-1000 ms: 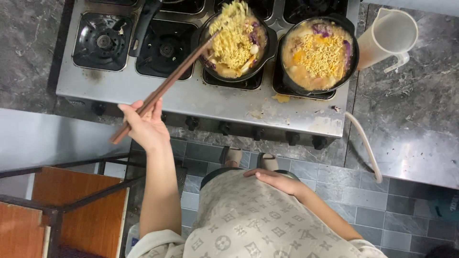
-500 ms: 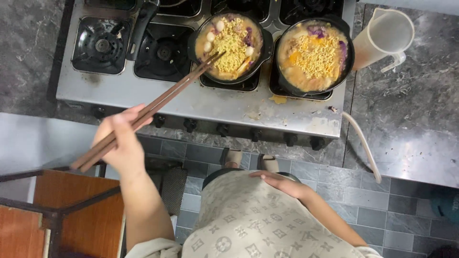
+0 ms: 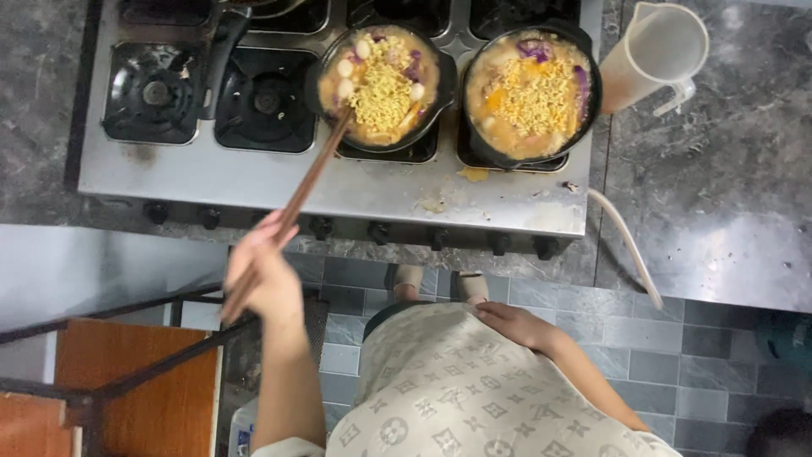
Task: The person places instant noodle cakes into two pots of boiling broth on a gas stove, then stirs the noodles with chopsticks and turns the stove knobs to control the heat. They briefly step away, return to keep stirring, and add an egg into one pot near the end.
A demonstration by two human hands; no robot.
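**Chopsticks reaching into the nearer pan of noodles**

While the person is standing at the stove (image 3: 254, 182), which is filling the top of the view from ten to one o'clock, everything being worked on is sitting within one arm's reach. Two dark pans are resting on the burners at twelve o'clock, side by side and almost touching, probably so both can be watched at once. The left pan (image 3: 381, 85) is holding yellow noodles with pale round pieces and purple shreds in broth; the right pan (image 3: 531, 89) is holding much the same. A pale plastic jug (image 3: 655, 55) is standing at one o'clock on the grey counter, just beside the right pan, likely kept close for topping up.

The left hand (image 3: 264, 275), at eight o'clock, is curling closed around the near end of long brown chopsticks (image 3: 309, 182), and these are slanting up toward twelve with their tips dipping in at the near rim of the left pan. Their length is keeping the fingers well back from the heat. The right hand (image 3: 512, 322), at five o'clock, is lying flat and loosely open against the patterned shirt, gripping nothing.

Compared with half a second ago, the noodles are lying lower and flatter in the left pan, and the left hand is sitting closer to the stove front, with the chopsticks pointing more steeply.
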